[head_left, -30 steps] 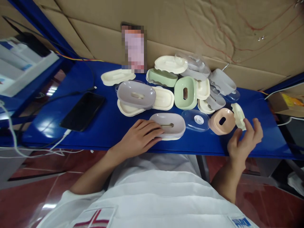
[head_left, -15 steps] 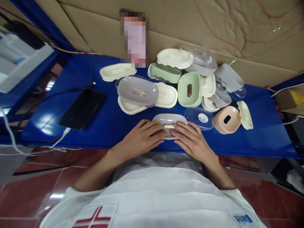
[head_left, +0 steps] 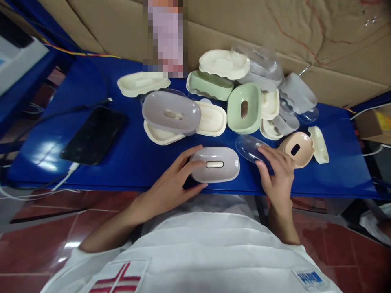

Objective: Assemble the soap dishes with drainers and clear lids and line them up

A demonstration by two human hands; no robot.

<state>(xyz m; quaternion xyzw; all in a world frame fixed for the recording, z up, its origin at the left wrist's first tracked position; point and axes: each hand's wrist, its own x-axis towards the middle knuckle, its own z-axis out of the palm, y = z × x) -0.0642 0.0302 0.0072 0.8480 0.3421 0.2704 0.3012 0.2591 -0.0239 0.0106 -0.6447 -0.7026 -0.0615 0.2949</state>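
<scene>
A greyish-purple oval soap dish (head_left: 224, 175) with a cream insert showing through its slot lies near the table's front edge. My left hand (head_left: 186, 171) grips its left end, thumb on the near side and fingers along the far rim and over the top. To the right, my right hand (head_left: 276, 167) has its fingers and thumb closed on a clear plastic lid (head_left: 247, 148), covering its right part. Just beyond that hand sits a peach soap dish (head_left: 302, 152), next to a cream piece (head_left: 319, 144).
Behind lie another purple dish (head_left: 155, 110), a green dish (head_left: 252, 122), a cream tray (head_left: 214, 126) and several grey and clear parts. A black phone (head_left: 94, 136) with a white cable lies on the left of the blue table (head_left: 152, 171). Brown sheeting (head_left: 220, 24) backs the table.
My right hand has left the purple soap dish and moved right onto the clear lid. My left hand stays on the dish. The whole view has shifted slightly.
</scene>
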